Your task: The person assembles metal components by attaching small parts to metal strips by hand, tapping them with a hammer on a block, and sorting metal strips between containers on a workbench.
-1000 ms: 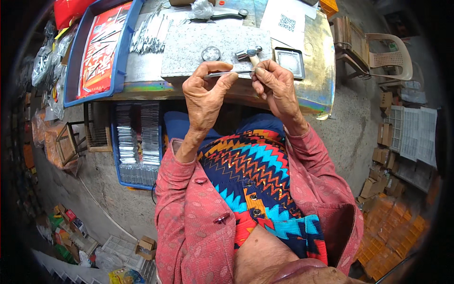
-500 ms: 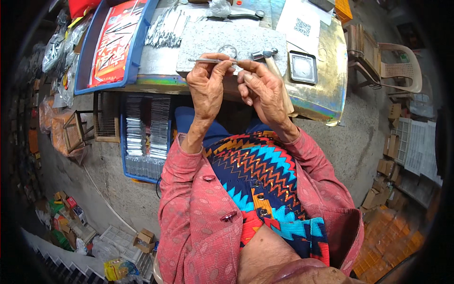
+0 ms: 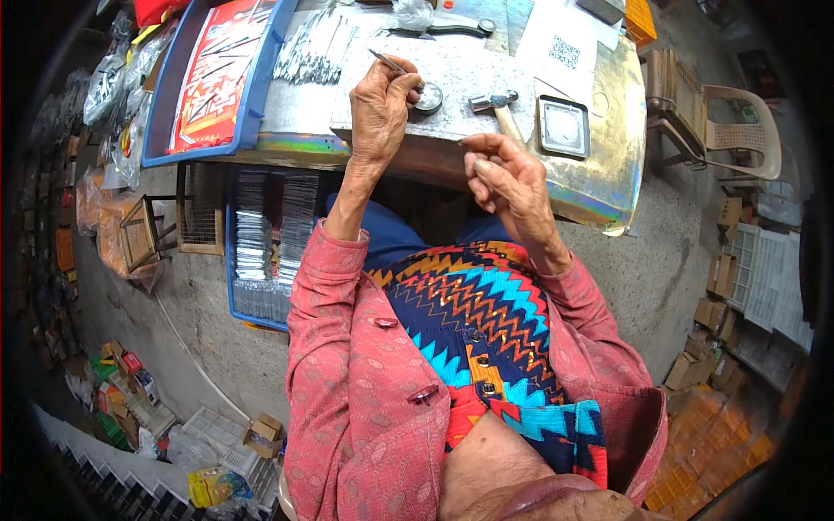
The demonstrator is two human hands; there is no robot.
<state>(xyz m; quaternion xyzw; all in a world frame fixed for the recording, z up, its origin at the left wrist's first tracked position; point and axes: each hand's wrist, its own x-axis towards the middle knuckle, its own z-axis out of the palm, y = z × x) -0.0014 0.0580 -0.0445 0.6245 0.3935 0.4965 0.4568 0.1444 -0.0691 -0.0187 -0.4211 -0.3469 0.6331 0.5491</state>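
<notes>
My left hand (image 3: 380, 106) reaches out over the grey work slab (image 3: 486, 61) and pinches a thin metal tool (image 3: 389, 62) that points up and left. Just right of its fingers lies a small round metal disc (image 3: 427, 98). My right hand (image 3: 506, 181) hovers at the table's front edge with its fingers curled toward the thumb. Whether something small sits between them is not visible. A small hammer (image 3: 493, 102) lies on the slab just above my right hand.
A square metal tray (image 3: 563, 127) and a white paper (image 3: 565, 48) lie to the right on the table. A heap of thin metal pieces (image 3: 313, 48) and a blue tray with a red pack (image 3: 217, 74) lie to the left. A blue crate of packets (image 3: 265, 239) stands below; a plastic chair (image 3: 734, 126) stands to the right.
My hands were together in front of me on a thin metal piece. They have parted: the left went forward to the slab with the tool, and the right sank to the table's edge.
</notes>
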